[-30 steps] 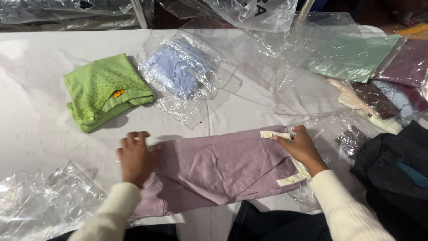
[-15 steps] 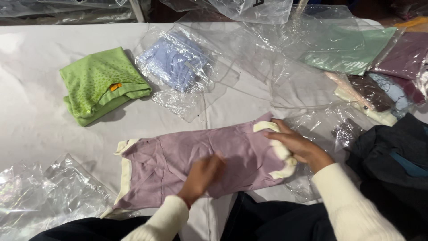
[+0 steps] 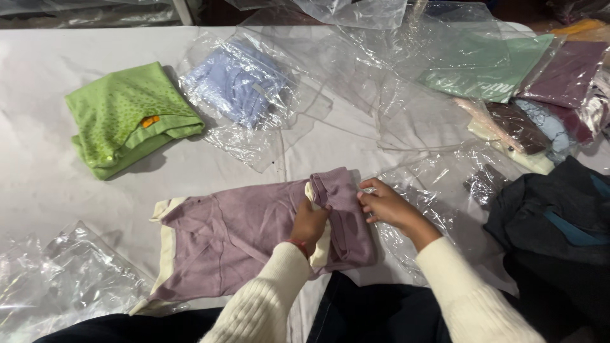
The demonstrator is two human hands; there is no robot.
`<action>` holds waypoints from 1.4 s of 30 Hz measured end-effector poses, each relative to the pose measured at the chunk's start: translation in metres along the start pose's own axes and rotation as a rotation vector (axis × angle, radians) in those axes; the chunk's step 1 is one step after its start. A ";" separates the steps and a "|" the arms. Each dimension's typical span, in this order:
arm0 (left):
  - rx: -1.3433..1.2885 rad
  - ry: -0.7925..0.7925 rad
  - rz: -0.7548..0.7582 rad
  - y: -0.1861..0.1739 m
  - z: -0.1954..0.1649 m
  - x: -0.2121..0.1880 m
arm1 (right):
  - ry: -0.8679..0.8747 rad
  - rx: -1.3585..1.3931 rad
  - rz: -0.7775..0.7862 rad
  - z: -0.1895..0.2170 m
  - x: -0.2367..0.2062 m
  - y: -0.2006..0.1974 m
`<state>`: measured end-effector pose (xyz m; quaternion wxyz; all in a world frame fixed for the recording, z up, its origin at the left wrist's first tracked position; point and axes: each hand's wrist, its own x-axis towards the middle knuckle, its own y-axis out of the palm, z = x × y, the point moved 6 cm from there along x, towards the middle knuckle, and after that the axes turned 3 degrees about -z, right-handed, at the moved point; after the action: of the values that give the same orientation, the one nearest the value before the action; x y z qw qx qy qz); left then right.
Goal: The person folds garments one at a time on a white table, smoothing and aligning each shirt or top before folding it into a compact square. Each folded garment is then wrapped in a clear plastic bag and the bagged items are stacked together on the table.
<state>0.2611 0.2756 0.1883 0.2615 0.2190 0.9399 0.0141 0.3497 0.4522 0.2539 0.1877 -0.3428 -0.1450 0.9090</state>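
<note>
The mauve garment with cream trim (image 3: 254, 235) lies flat on the white tabletop (image 3: 38, 190), close to the near edge, and its long axis runs left to right in front of us. Its right end is turned over toward the middle — there the fold (image 3: 340, 216) stands up a little. Our left hand (image 3: 309, 223) is closed on the folded edge, thumb and fingers pinching the cloth. Our right hand (image 3: 384, 206) is just beside the fold on its right side, fingers half curled and touching the fabric; we cannot tell if this grip really holds it. So both hands sit at the right end, and the long free part of the garment stretches away to the left.

Further out are a folded green garment (image 3: 124, 117), a blue garment in a clear bag (image 3: 238, 82), empty clear bags (image 3: 438, 184) and a dark bag (image 3: 553, 222) at the right.
</note>
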 end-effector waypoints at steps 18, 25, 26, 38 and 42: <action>0.749 0.619 0.253 0.084 -0.060 -0.137 | -0.260 -0.162 -0.294 0.041 0.054 -0.060; -0.012 0.397 0.441 0.061 -0.096 -0.191 | -0.513 0.300 -0.089 0.078 0.004 -0.101; -0.096 0.413 0.437 0.052 -0.096 -0.193 | -0.536 0.276 -0.063 0.084 0.008 -0.088; -0.436 -0.244 -0.588 -0.144 0.057 -0.144 | -0.647 -0.268 0.237 0.125 0.065 0.155; -0.416 -0.367 -0.675 -0.142 0.077 -0.140 | -0.536 -0.404 0.081 0.129 0.065 0.140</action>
<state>0.3490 0.0818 0.1696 0.4525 -0.1591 0.8740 0.0778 0.1829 0.3389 0.2549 0.0349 -0.1274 -0.3528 0.9263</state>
